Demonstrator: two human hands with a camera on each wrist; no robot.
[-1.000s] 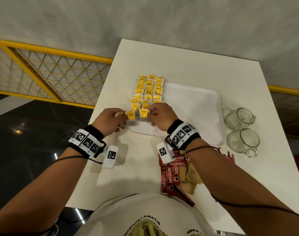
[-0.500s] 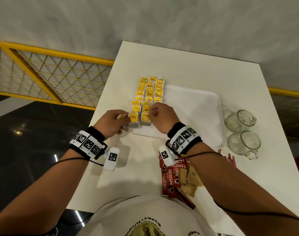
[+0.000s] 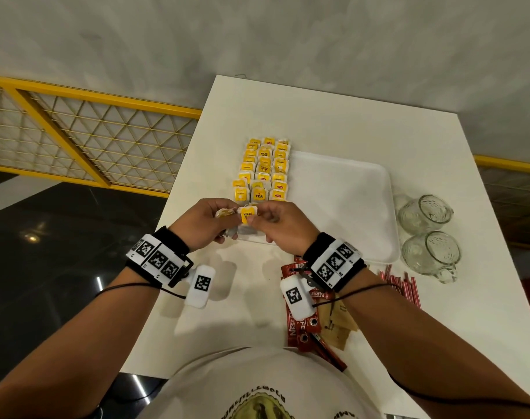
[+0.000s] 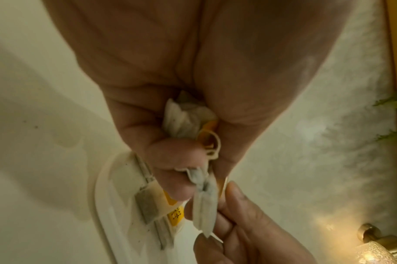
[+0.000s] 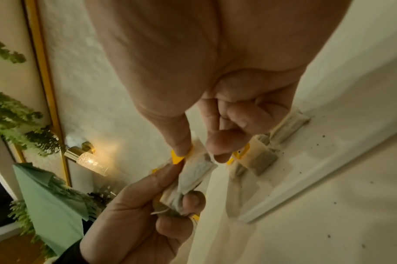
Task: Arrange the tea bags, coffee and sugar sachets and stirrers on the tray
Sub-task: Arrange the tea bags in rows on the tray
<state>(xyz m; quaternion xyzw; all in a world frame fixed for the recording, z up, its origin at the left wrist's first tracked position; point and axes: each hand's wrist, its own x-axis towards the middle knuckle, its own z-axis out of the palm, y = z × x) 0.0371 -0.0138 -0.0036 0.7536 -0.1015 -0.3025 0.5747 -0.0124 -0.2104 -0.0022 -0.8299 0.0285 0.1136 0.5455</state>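
Rows of yellow-tagged tea bags (image 3: 263, 167) fill the left strip of the white tray (image 3: 342, 207). Just above the tray's near-left corner, my left hand (image 3: 227, 217) grips a small bunch of tea bags (image 4: 188, 119). My right hand (image 3: 259, 217) pinches one tea bag (image 3: 248, 214) with a "RELAX" tag between thumb and forefinger; the left hand's fingers also touch this bag (image 5: 195, 169). Red coffee sachets (image 3: 300, 322), brown sugar sachets (image 3: 342, 325) and red stirrers (image 3: 402, 285) lie on the table near me, partly under my right forearm.
Two glass mugs (image 3: 423, 213) (image 3: 432, 255) stand right of the tray. The white table (image 3: 318, 116) ends at its left edge close to my left wrist, with a yellow railing (image 3: 91, 95) beyond. The tray's right part is bare.
Both hands have lifted slightly back from the nearest tea bag row. My right hand, which was at the row, now pinches a fresh bag from the left hand's bunch.
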